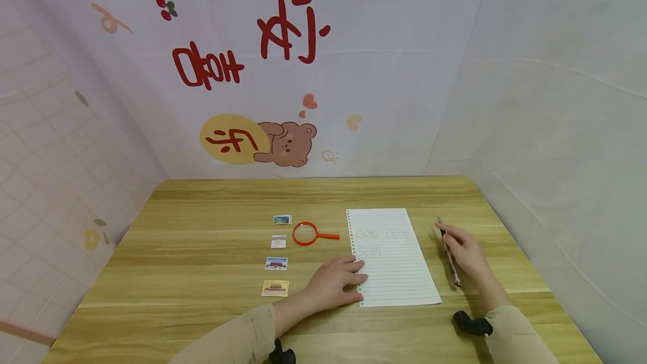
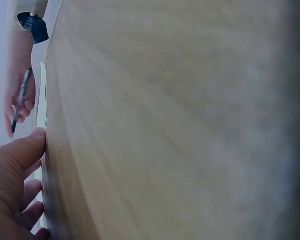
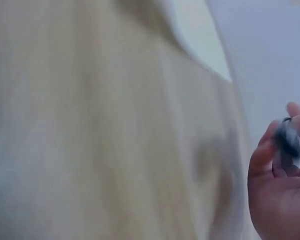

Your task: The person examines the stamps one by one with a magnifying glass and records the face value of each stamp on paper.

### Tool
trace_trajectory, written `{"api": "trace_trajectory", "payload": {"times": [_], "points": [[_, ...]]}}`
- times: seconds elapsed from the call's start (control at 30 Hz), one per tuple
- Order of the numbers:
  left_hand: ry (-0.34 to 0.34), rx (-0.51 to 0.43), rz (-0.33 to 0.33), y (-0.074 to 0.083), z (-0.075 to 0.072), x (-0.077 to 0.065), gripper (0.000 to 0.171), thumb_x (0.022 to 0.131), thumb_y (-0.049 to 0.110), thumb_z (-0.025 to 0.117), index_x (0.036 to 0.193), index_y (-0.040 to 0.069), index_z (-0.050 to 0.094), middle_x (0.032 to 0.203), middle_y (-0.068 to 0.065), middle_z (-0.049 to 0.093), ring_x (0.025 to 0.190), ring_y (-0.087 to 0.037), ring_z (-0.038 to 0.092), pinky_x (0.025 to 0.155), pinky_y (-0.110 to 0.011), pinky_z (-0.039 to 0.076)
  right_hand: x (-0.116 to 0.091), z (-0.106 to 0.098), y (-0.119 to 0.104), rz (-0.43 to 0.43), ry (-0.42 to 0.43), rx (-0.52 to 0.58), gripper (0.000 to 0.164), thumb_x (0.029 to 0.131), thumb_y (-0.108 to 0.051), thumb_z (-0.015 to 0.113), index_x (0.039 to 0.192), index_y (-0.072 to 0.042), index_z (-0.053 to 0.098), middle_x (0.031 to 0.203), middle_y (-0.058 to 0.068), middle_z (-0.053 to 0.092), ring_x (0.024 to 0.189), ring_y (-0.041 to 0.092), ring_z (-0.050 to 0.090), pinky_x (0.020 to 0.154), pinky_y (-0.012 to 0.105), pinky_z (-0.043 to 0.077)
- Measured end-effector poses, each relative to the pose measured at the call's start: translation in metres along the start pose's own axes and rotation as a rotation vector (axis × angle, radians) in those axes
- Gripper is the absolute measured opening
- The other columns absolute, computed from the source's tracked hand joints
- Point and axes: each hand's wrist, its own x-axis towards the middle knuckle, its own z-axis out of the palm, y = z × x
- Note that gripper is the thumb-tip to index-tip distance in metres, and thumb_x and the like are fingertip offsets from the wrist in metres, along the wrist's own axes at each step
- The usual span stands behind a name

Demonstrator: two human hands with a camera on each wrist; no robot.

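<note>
A lined, hole-edged sheet of paper [image 1: 399, 282] lies on the wooden table, with handwritten figures in its upper half. My left hand [image 1: 336, 283] rests with spread fingers on the sheet's left edge; the left wrist view shows its thumb [image 2: 27, 149] along that edge. To the right of the paper, my right hand [image 1: 467, 251] pinches a pen [image 1: 451, 264] with a dark grip and a clear barrel. The pen is held off the paper, tip pointing away from me. In the right wrist view the pen's end [image 3: 288, 141] shows blurred between the fingers of the right hand [image 3: 280, 185].
A red magnifying glass [image 1: 328, 236] lies left of the paper. Farther left, several stamps form a column, from a blue-green one [image 1: 282, 219] at the back to a yellow one [image 1: 275, 289] nearest me. A printed white curtain [image 1: 394, 100] hangs behind the wooden table [image 1: 202, 229].
</note>
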Motion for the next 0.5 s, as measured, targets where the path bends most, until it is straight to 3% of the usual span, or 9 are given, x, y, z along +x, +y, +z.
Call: {"api": "trace_trajectory", "payload": {"times": [0.13,0.23,0.3,0.4,0.5], "points": [[0.004,-0.001,0.004,0.000,0.000,0.000,0.046,0.089,0.042,0.072,0.131,0.023,0.068,0.144,0.001,0.053,0.138,-0.020,0.042,0.111,-0.043,0.035,0.002,0.000,-0.005,0.019,-0.048,0.424,0.045,0.106,-0.019,0.046,0.147,0.000,0.045,0.099,0.004,0.064,0.080,0.009,0.058,0.065,0.021,0.050],[0.011,-0.004,0.007,0.001,0.000,0.000,0.046,0.088,0.041,0.074,0.129,0.023,0.069,0.144,0.001,0.054,0.138,-0.020,0.042,0.110,-0.042,0.036,0.004,-0.001,-0.009,-0.049,-0.150,0.740,0.043,0.108,-0.009,0.038,0.149,0.002,0.041,0.102,0.003,0.065,0.089,0.011,0.064,0.076,0.020,0.053],[0.014,-0.004,0.007,0.001,0.000,0.000,0.046,0.087,0.041,0.074,0.129,0.023,0.069,0.143,0.001,0.054,0.138,-0.019,0.042,0.111,-0.041,0.036,0.005,-0.001,-0.010,-0.110,-0.224,0.890,0.043,0.107,-0.001,0.035,0.149,0.004,0.039,0.104,0.005,0.067,0.093,0.013,0.066,0.082,0.020,0.053],[0.015,-0.006,0.003,0.000,0.001,0.000,0.046,0.087,0.041,0.074,0.129,0.023,0.069,0.143,0.001,0.054,0.138,-0.019,0.042,0.111,-0.040,0.035,0.006,0.001,-0.013,-0.178,-0.306,1.030,0.047,0.103,0.010,0.033,0.150,0.009,0.030,0.111,0.009,0.064,0.100,0.016,0.065,0.090,0.023,0.051],[0.009,-0.004,-0.001,0.000,0.001,0.000,0.046,0.087,0.041,0.074,0.129,0.023,0.069,0.144,0.002,0.053,0.138,-0.019,0.042,0.111,-0.040,0.035,0.006,0.004,-0.017,-0.198,-0.289,1.012,0.051,0.101,0.014,0.034,0.151,0.011,0.024,0.112,0.009,0.061,0.101,0.016,0.063,0.091,0.023,0.051]]}}
